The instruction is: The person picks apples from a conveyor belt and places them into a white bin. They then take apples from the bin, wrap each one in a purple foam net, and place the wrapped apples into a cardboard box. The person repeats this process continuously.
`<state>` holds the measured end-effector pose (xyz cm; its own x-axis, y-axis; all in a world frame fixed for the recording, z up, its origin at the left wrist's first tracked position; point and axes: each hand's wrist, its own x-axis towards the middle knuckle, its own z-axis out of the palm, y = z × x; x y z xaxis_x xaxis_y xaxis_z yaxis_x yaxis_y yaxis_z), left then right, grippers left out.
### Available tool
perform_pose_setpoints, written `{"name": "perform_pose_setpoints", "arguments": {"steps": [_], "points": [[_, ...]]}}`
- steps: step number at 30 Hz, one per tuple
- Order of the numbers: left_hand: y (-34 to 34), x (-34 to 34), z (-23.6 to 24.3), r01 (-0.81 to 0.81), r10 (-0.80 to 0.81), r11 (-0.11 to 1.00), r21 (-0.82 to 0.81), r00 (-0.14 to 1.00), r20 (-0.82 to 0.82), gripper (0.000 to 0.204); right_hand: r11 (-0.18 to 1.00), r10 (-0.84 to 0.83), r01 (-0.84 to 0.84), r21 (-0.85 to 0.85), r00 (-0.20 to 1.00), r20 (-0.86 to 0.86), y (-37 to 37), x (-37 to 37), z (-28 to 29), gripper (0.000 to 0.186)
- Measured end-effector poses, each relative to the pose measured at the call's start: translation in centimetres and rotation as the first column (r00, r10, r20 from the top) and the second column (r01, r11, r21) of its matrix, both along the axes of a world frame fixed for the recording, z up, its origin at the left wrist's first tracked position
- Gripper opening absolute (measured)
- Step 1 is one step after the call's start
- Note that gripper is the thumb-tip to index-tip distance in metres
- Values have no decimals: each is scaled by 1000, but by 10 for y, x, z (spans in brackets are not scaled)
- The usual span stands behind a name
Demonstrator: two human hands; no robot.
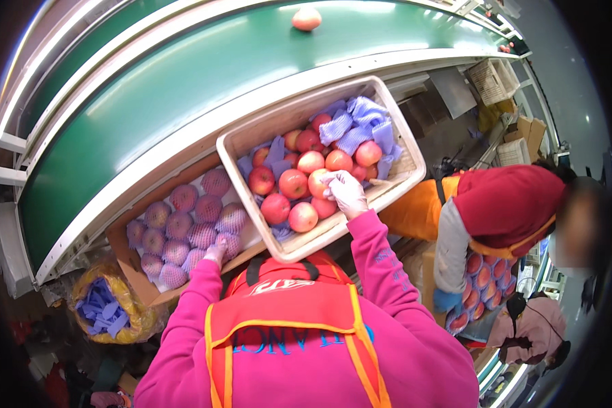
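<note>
My gloved right hand [347,195] reaches into a white plastic crate [415,165], its fingers closed on a red-yellow apple [316,183]. Around it in the crate lie several bare apples and crumpled purple foam nets [365,122]. To the left, my gloved left hand [215,252] is at the near right part of a cardboard box [130,268], its fingers curled against a net-wrapped apple [230,243]. Several more apples in purple foam nets [178,224] sit in rows in that box. The left fingertips are partly hidden.
Beyond the crate runs a green conveyor belt [183,102] with a single apple [307,19] on it. A yellow bag [143,316] of purple foam nets stands at left. Close on the right, a co-worker in a red top [503,200] bends over a box of apples [483,285].
</note>
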<state>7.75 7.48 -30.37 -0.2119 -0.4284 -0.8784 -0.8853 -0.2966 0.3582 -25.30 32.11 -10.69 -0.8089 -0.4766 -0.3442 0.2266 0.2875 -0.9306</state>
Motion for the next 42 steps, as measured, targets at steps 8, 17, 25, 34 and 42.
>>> {"name": "perform_pose_setpoints", "arguments": {"steps": [8,17,25,34,42], "points": [[3,5,115,365,-367,908,-206,930,26,79,712,570,167,682,430,-700,-56,-140,-42,42],[-62,-117,300,-89,-132,982,-165,296,-946,52,700,75,-172,-693,983,-168,-151,-38,69,21],[-121,-122,327,6,191,981,196,183,-964,40,860,199,-179,-477,980,-10,-247,115,140,54],[-175,-87,280,-107,-16,992,-65,406,-914,10,952,175,-156,-264,983,51,-295,141,136,20],[-172,-85,263,-287,547,790,542,-72,-834,4,895,444,-446,26,894,56,-314,132,92,20]]}}
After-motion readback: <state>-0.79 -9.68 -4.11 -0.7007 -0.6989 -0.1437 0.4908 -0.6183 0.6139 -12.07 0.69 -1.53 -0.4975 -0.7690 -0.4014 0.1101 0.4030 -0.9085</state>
